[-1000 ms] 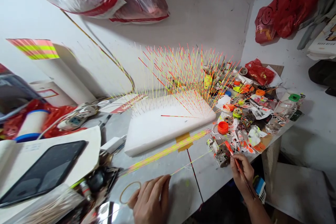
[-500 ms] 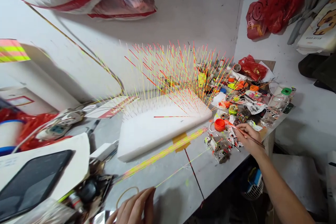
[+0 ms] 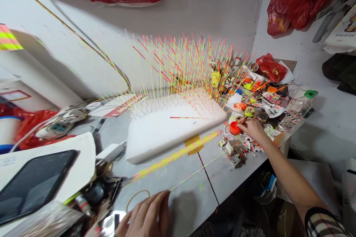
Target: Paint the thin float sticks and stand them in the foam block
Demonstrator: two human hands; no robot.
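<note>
My right hand (image 3: 253, 129) is closed on a thin paintbrush, its tip at a small orange paint cap (image 3: 234, 128) among paint pots. My left hand (image 3: 147, 216) rests near the table's front edge and pinches the end of a thin yellow-green stick (image 3: 198, 170) that lies across the grey table (image 3: 191, 207). A white foam block (image 3: 167, 127) behind it bristles with several upright sticks (image 3: 183, 70) painted red and yellow. A single painted stick (image 3: 186, 117) lies flat on the foam. A bundle of yellow-and-pink sticks (image 3: 172, 158) lies in front of the foam.
A dark tablet (image 3: 33, 183) lies on white paper at the left. A power strip (image 3: 59, 126) sits behind it. Paint pots, caps and a plastic bottle (image 3: 299, 109) crowd the right end. A rubber band (image 3: 136, 198) lies by my left hand. Red plastic bags (image 3: 294, 3) hang on the walls.
My right hand has gone from the table's front edge up and away to the orange cap, carrying the brush. My left hand still pinches the stick's end.
</note>
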